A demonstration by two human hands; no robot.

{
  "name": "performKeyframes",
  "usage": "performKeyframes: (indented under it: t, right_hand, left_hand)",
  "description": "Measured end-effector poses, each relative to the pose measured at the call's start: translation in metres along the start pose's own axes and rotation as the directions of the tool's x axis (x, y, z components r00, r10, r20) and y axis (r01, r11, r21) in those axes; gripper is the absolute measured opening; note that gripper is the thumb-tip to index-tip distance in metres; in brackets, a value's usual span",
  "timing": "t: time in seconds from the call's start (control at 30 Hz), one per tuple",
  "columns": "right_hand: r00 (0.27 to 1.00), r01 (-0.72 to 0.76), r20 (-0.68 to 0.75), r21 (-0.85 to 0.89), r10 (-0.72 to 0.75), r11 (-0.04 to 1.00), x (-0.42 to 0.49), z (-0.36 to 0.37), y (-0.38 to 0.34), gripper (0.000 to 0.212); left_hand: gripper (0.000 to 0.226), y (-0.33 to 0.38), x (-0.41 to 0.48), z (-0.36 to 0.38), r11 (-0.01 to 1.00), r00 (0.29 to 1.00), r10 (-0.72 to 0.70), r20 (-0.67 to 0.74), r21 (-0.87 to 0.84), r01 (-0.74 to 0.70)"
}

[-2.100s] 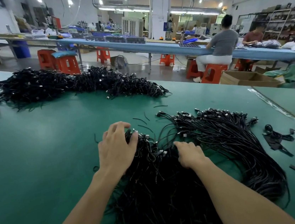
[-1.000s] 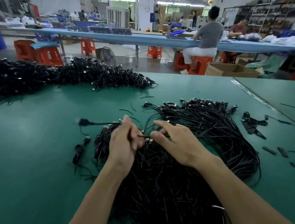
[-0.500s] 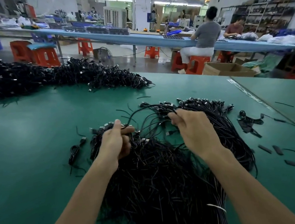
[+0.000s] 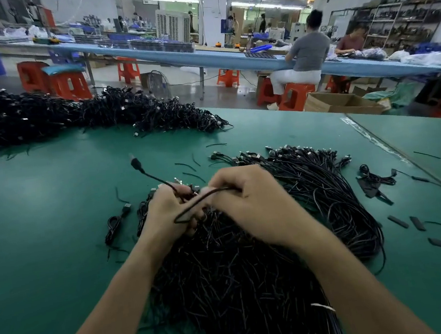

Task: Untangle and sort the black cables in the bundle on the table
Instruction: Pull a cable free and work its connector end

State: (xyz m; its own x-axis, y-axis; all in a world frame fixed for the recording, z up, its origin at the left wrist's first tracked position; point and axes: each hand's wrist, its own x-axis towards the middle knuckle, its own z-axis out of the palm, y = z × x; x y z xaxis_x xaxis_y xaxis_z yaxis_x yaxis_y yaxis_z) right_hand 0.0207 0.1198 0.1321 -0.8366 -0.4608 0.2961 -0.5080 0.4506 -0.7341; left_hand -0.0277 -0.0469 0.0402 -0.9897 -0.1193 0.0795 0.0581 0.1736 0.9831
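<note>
Clamping one thin black cable over the tangled black bundle: left hand, right hand, fingers curled; brown cardboard box contents unseen.

Both bare forearms reach forward over the bundle and converge, so the two hands meet above its far part. The left hand sits at the bundle's left edge, its back toward the camera, fingers curled and pinching a single cable. The right hand lies just right of it, knuckles close together, fingers curled round a loop of cable.
</note>
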Motion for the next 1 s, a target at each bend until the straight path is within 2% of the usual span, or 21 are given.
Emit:
performKeyframes:
  t: [0.07, 0.1, 0.13, 0.17, 0.2, 0.27, 0.33, 0.4, 0.47, 0.5, 0.57, 0.6, 0.67, 0.7, 0.77, 0.8, 0.83, 0.87, 0.93, 0.97, 1.0]
  right_hand:
    - [0.99, -0.136, 0.04, 0.021, 0.135, 0.99, -0.004, -0.018, 0.02, 0.013]
    - [0.979, -0.175, 0.107, 0.028, 0.171, 0.984, -0.007, -0.026, 0.027, 0.017]
    - [0.965, -0.192, 0.189, 0.044, 0.18, 0.98, -0.012, -0.033, 0.031, 0.021]
    - [0.95, -0.192, 0.264, 0.075, 0.166, 0.979, -0.016, -0.04, 0.034, 0.024]
    - [0.937, -0.184, 0.323, 0.123, 0.136, 0.975, -0.019, -0.045, 0.036, 0.026]
    - [0.922, -0.18, 0.378, 0.227, 0.083, 0.957, -0.024, -0.052, 0.038, 0.022]
    - [0.929, -0.174, 0.362, 0.26, 0.071, 0.95, -0.025, -0.055, 0.038, 0.026]
    - [0.962, -0.18, 0.249, 0.259, 0.115, 0.949, -0.024, -0.055, 0.039, 0.03]
    - [0.976, -0.209, 0.009, 0.324, 0.218, 0.923, -0.021, -0.054, 0.044, 0.031]
    - [0.954, -0.207, -0.126, 0.376, 0.271, 0.903, -0.021, -0.055, 0.048, 0.031]
    - [0.866, -0.159, -0.348, 0.486, 0.358, 0.859, -0.021, -0.058, 0.058, 0.031]
    - [0.816, -0.119, -0.427, 0.536, 0.39, 0.836, -0.021, -0.06, 0.064, 0.032]
    - [0.721, -0.046, -0.52, 0.624, 0.458, 0.78, -0.021, -0.063, 0.074, 0.033]
    - [0.681, -0.031, -0.538, 0.657, 0.497, 0.753, -0.02, -0.064, 0.079, 0.033]
    - [0.63, -0.079, -0.541, 0.67, 0.557, 0.739, -0.018, -0.062, 0.09, 0.032]
    - [0.62, -0.148, -0.535, 0.638, 0.574, 0.755, -0.016, -0.059, 0.097, 0.032]
    - [0.625, -0.236, -0.529, 0.573, 0.574, 0.785, -0.015, -0.054, 0.103, 0.032]
    - [0.643, -0.325, -0.52, 0.479, 0.562, 0.816, -0.014, -0.049, 0.107, 0.032]
    - [0.696, -0.435, -0.5, 0.278, 0.516, 0.857, -0.014, -0.036, 0.114, 0.029]
    - [0.733, -0.442, -0.483, 0.197, 0.479, 0.875, -0.016, -0.029, 0.116, 0.029]
    - [0.772, -0.432, -0.46, 0.127, 0.439, 0.893, -0.017, -0.023, 0.119, 0.029]
  left_hand:
    - [0.033, 0.007, -0.008, 0.001, 0.959, 0.982, -0.096, 0.162, 0.281, 0.047]
    - [0.044, 0.006, -0.012, 0.001, 0.899, 0.956, -0.191, 0.221, 0.431, 0.08]
    - [0.051, 0.008, -0.015, 0.003, 0.841, 0.935, -0.264, 0.239, 0.531, 0.102]
    - [0.054, 0.007, -0.016, 0.005, 0.806, 0.931, -0.269, 0.248, 0.587, 0.076]
    - [0.051, 0.005, -0.017, 0.008, 0.797, 0.94, -0.216, 0.263, 0.603, 0.014]
    - [0.036, 0.0, -0.02, 0.016, 0.829, 0.949, -0.003, 0.315, 0.532, -0.174]
    - [0.03, 0.0, -0.027, 0.028, 0.91, 0.898, 0.156, 0.412, 0.292, -0.293]
    - [0.068, 0.0, -0.033, 0.035, 0.979, 0.853, 0.162, 0.496, 0.028, -0.202]
    - [0.092, -0.006, -0.036, 0.036, 0.992, 0.852, 0.098, 0.514, -0.119, -0.043]
    - [0.09, -0.009, -0.036, 0.034, 0.989, 0.867, 0.1, 0.488, -0.146, -0.032]
    - [0.068, -0.012, -0.035, 0.028, 0.982, 0.924, 0.189, 0.334, -0.056, -0.181]
    - [0.06, -0.013, -0.033, 0.024, 0.96, 0.933, 0.26, 0.25, 0.038, -0.277]
    - [0.06, -0.01, -0.028, 0.018, 0.914, 0.928, 0.337, 0.16, 0.18, -0.363]
    - [0.061, -0.006, -0.027, 0.016, 0.902, 0.921, 0.354, 0.164, 0.198, -0.383]
    - [0.061, 0.007, -0.029, 0.011, 0.937, 0.899, 0.31, 0.309, 0.06, -0.344]
    - [0.059, 0.012, -0.03, 0.008, 0.971, 0.864, 0.236, 0.444, -0.075, -0.227]
    - [0.057, 0.018, -0.032, 0.005, 0.976, 0.779, 0.179, 0.601, -0.209, -0.063]
    - [0.053, 0.023, -0.035, 0.002, 0.941, 0.657, 0.178, 0.732, -0.322, 0.104]
    - [0.043, 0.03, -0.039, 0.001, 0.783, 0.413, 0.331, 0.848, -0.492, 0.381]
    - [0.039, 0.033, -0.04, 0.002, 0.659, 0.34, 0.448, 0.827, -0.563, 0.498]
    - [0.036, 0.037, -0.041, 0.003, 0.512, 0.324, 0.546, 0.773, -0.614, 0.601]
